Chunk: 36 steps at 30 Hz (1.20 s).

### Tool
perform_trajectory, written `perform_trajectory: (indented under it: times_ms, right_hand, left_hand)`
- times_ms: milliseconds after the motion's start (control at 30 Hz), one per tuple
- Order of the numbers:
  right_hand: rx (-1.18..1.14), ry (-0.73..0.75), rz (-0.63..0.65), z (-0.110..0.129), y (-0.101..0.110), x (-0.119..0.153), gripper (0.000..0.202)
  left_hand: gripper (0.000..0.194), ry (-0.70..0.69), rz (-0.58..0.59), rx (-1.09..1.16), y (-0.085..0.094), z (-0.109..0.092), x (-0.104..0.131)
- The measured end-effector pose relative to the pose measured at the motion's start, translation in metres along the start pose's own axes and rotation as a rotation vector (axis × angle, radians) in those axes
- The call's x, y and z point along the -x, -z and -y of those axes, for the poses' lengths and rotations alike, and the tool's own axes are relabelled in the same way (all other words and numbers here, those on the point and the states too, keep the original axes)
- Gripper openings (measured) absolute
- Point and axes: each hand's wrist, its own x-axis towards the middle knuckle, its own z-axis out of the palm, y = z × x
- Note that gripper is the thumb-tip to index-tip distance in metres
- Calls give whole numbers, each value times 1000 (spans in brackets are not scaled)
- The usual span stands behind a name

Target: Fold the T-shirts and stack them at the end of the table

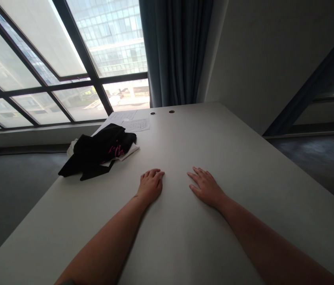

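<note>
From where I stand, both of the person's hands rest palm down on a white counter (178,146). The left grip (151,185) is relaxed and unclosed, its fingers lying near one another and slightly bent, with nothing held. Across a short bare stretch of counter, the right grip (204,184) is open too, fingers and thumb more spread, also holding nothing. The two are apart, fingertips pointing away from the person, bare forearms running back behind them.

The nearest loose thing is a crumpled black cloth (95,150) with pink lettering (116,150), ahead and to the left of the left grip, clear of its fingers and reaching the counter's left edge. A white cloth (130,152) pokes out from under it on the side toward that grip. Farther ahead, just past the black cloth, lie two printed sheets (137,125); their writing is too small to read. Two round holes (171,111) sit near the far edge, well ahead of both grips. Beyond hangs a dark blue curtain (175,51), with a big dark-framed window (113,35) to the left of it.
</note>
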Motion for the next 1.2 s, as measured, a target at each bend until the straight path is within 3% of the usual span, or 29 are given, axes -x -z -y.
perform_trajectory:
  times_ms: [1200]
  right_hand:
    - [-7,-5,8,3,4,1,59]
  left_hand:
    - [41,16,14,8,0,-1,0]
